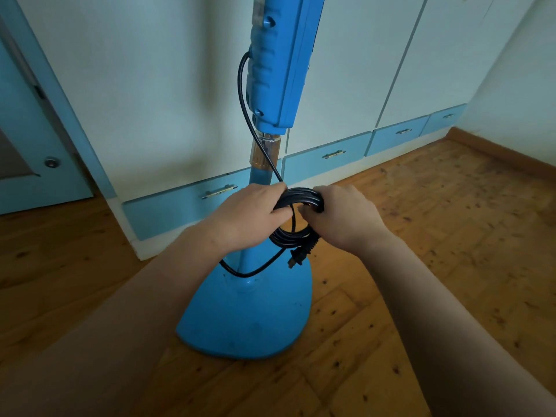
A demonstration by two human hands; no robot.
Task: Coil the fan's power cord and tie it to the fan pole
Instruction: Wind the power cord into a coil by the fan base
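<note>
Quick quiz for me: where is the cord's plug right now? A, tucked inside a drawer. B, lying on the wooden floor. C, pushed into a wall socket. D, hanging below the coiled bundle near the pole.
D: the plug dangles under the coiled cord held by the left hand and right hand, beside the fan pole.

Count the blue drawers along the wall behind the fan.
4. One drawer is left of the fan pole, partly behind the left hand; the second drawer is right of the pole; the third drawer and fourth drawer run toward the corner. None appears hidden.

Cord coil (pixel 296 216) before pole (pixel 261 176), above base (pixel 249 314)
</note>
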